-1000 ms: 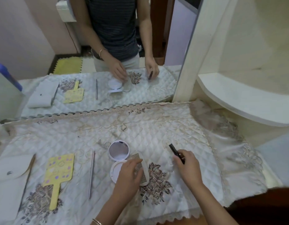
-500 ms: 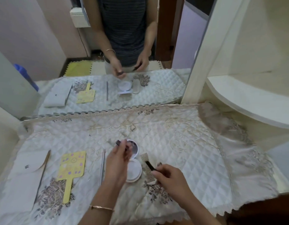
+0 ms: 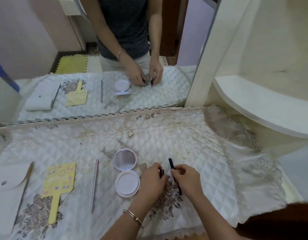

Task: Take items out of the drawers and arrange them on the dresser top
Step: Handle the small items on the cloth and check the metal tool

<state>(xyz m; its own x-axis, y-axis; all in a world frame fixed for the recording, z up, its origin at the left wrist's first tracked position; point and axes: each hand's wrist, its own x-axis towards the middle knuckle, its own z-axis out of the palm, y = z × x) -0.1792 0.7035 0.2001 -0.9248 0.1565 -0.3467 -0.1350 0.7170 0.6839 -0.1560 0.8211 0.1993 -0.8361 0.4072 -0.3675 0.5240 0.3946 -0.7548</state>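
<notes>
My right hand (image 3: pixel 186 179) grips a thin black pencil-like stick (image 3: pixel 171 165) that points up and away over the quilted dresser cloth (image 3: pixel 167 135). My left hand (image 3: pixel 152 181) pinches a small dark piece (image 3: pixel 162 172), perhaps its cap, right beside it. An open white compact (image 3: pixel 125 172) with a round mirror lies just left of my hands. A small comb (image 3: pixel 143 166) pokes out behind my left hand, mostly hidden.
On the cloth to the left lie a thin metal stick (image 3: pixel 94 184), a yellow paddle brush (image 3: pixel 58 186) and a white snap pouch (image 3: pixel 6 189). A mirror (image 3: pixel 97 49) rises behind the dresser. A curved white shelf (image 3: pixel 264 104) stands at right.
Both hands have come together right of the compact. The left hand moved from over the mirror to meet the right hand; the black stick now points upward.
</notes>
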